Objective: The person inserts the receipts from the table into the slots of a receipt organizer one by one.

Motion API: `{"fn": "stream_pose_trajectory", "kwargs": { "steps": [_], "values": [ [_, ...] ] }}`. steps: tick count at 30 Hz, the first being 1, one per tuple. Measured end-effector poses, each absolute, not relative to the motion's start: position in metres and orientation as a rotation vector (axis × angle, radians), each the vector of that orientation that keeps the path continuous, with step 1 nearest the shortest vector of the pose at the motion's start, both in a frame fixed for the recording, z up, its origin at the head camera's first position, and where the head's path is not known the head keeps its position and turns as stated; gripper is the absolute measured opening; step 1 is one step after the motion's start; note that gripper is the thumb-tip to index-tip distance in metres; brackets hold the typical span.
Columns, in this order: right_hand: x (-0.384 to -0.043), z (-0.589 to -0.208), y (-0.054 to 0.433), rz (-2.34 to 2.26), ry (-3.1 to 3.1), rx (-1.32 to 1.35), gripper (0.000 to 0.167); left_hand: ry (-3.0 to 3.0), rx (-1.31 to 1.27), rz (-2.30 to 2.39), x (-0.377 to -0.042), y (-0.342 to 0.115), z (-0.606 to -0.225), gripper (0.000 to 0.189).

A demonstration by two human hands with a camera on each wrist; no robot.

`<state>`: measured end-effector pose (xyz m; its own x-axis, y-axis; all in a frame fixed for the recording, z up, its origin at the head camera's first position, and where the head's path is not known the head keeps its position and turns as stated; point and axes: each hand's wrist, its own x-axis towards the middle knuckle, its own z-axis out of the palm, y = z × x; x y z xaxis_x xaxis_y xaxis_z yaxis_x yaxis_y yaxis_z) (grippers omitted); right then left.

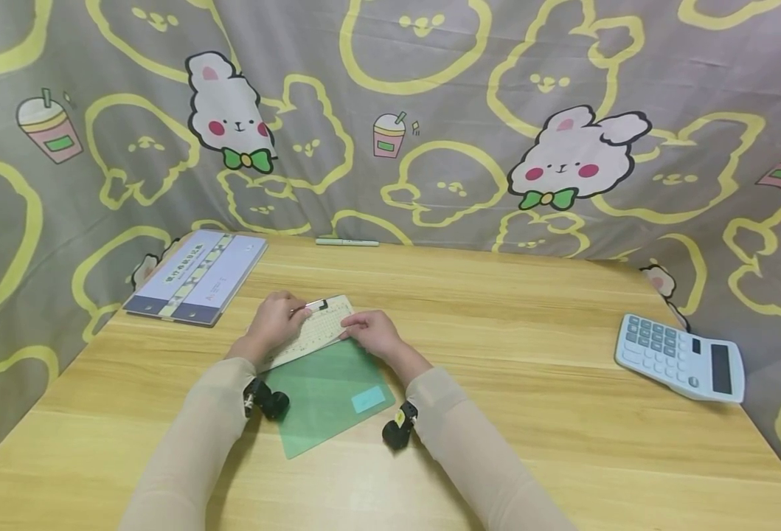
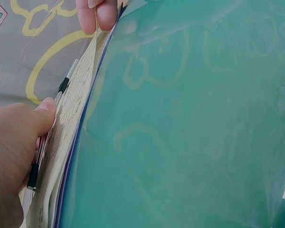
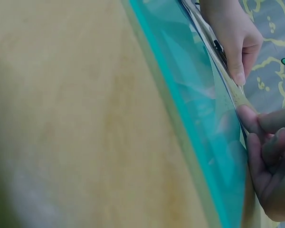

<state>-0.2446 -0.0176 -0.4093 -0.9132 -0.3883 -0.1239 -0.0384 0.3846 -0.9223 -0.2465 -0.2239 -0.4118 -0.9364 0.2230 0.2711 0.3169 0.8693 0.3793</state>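
Note:
A green translucent cover (image 1: 324, 413) lies over the table toward me, with a light blue label (image 1: 369, 399) near its right corner. Behind it, a stack of cream printed sheets (image 1: 324, 324) stands fanned a little in the left wrist view. Along the sheets' far edge runs a thin metal paper fastener (image 2: 63, 85) with black sliders. My left hand (image 1: 274, 321) pinches the fastener, its thumb against the sheets' side. At the right end, my right hand (image 1: 375, 333) pinches the sheets' edge between thumb and fingers.
A blue-and-white binder (image 1: 198, 273) lies at the back left. At the back edge, near the patterned curtain (image 1: 443, 192), rests a pen (image 1: 346, 242). A light blue calculator (image 1: 678, 358) sits at the far right of the wooden table (image 1: 509, 369).

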Motion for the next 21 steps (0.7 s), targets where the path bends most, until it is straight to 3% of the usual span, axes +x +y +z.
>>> {"fn": "stream_pose_trajectory", "kwargs": {
  "steps": [21],
  "values": [
    [-0.2410, -0.4108, -0.0101, -1.662, 2.224, -0.404, 0.017, -2.857, -0.354, -0.588, -0.2422, -0.2227, -0.4146, 0.034]
  ]
}}
